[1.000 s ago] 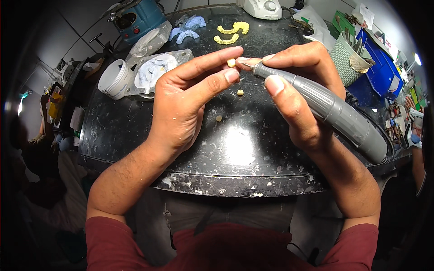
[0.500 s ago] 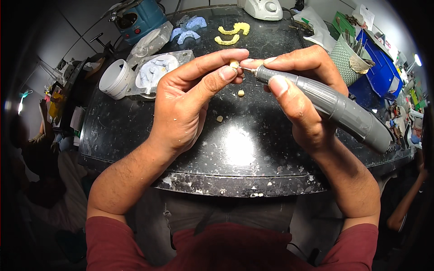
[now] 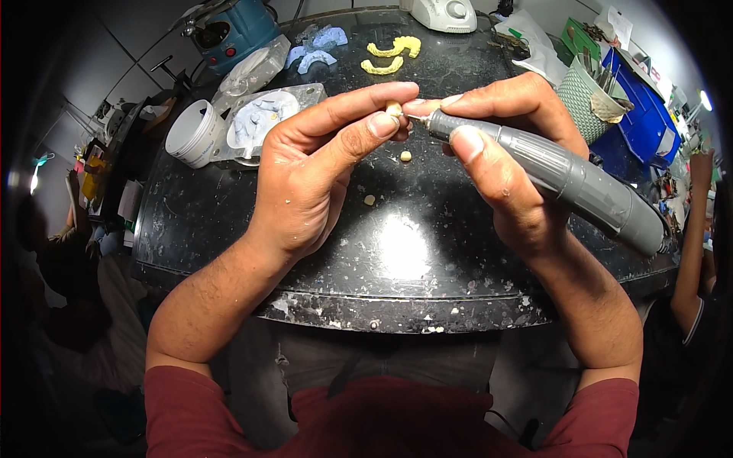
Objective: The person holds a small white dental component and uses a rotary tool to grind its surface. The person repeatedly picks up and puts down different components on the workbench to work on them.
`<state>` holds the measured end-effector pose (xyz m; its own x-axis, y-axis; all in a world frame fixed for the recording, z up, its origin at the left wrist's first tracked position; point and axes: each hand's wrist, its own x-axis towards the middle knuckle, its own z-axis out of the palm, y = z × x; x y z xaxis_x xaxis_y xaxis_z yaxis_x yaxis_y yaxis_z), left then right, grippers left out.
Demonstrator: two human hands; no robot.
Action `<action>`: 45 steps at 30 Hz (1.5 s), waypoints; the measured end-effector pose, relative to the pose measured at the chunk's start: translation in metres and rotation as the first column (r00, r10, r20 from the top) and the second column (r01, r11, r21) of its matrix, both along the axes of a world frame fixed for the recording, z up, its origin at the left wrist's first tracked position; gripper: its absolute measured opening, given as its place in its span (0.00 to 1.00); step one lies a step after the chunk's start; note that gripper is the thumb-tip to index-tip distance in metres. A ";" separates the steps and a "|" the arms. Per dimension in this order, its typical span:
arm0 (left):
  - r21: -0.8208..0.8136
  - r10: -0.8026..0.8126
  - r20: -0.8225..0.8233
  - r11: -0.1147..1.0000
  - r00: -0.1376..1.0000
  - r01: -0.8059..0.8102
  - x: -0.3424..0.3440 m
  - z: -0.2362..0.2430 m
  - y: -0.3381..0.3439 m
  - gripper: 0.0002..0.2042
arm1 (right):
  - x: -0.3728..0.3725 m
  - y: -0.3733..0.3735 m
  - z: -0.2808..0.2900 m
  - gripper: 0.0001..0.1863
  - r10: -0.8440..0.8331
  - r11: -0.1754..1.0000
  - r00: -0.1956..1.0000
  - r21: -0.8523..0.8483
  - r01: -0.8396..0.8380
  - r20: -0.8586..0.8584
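Between the thumb and fingers of my left hand is a small cream dental crown. My right hand is wrapped round a grey rotary handpiece, its thumb on top near the nose. The thin metal bur points left and meets the crown or stops just short of it; the contact is too small to tell. One right fingertip reaches beside the left fingers. Below the hands, another cream crown lies on the black table, with a flat pale piece nearer me.
Yellow arch-shaped pieces and blue arch-shaped moulds lie at the back. At left stand a white tub and a clear block with a grey-white cast. A woven basket of tools and a blue bin stand right. Other people sit at both sides.
My hands and the handpiece hold almost the same place, with only a tiny shift. At the far right, another person's arm has risen.
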<state>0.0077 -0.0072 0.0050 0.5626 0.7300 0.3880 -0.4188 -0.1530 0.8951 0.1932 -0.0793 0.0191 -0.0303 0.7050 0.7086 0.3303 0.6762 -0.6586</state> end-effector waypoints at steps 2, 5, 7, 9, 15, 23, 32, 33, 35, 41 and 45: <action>-0.009 -0.004 0.014 1.000 1.000 0.004 0.000 0.000 0.001 0.13 | 0.000 0.001 0.000 0.10 0.001 1.000 1.000 0.005 -0.001 0.003; 0.063 -0.013 0.001 0.998 1.000 0.013 -0.001 -0.001 0.004 0.13 | 0.001 0.001 0.000 0.10 0.002 1.000 1.000 0.007 -0.002 0.027; 0.049 0.009 0.002 0.999 1.000 -0.009 0.000 -0.001 0.003 0.13 | 0.000 0.001 0.000 0.10 -0.010 1.000 1.000 0.009 0.010 0.025; 0.034 0.002 0.007 0.999 1.000 -0.003 0.000 -0.001 0.002 0.13 | -0.001 0.000 0.001 0.10 -0.010 1.000 1.000 -0.001 0.010 0.023; 0.008 -0.013 0.016 1.000 1.000 0.013 0.000 -0.001 0.002 0.13 | -0.002 0.001 -0.001 0.09 0.003 1.000 1.000 -0.004 -0.003 -0.004; 0.047 0.025 -0.001 0.999 1.000 -0.025 0.000 0.000 0.000 0.13 | -0.002 0.001 0.000 0.08 -0.029 0.999 0.999 0.019 0.028 0.035; 0.104 0.032 -0.005 0.994 0.999 -0.031 0.000 0.001 0.002 0.13 | 0.000 0.002 0.000 0.08 -0.011 0.999 0.999 0.037 0.009 0.049; 0.063 0.012 -0.002 0.998 1.000 -0.012 0.000 0.000 0.002 0.13 | 0.000 0.003 -0.001 0.09 -0.007 0.999 0.999 0.048 0.006 0.037; 0.022 -0.007 0.001 1.000 1.000 0.007 0.000 0.000 0.003 0.13 | 0.001 0.004 -0.003 0.09 -0.004 0.998 1.000 0.058 0.002 0.026; 0.007 -0.019 0.005 1.000 1.000 0.019 -0.001 -0.001 0.005 0.13 | 0.002 0.003 -0.001 0.10 -0.032 0.997 0.997 0.073 0.027 0.070; 0.004 -0.031 0.015 1.000 0.999 0.031 -0.001 0.000 0.004 0.13 | 0.002 0.003 -0.001 0.10 -0.025 0.997 0.998 0.073 0.021 0.059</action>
<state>0.0067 -0.0034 0.0050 0.5790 0.7110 0.3991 -0.4365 -0.1431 0.8882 0.1950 -0.0766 0.0180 -0.0585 0.6533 0.7548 0.3837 0.7128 -0.5872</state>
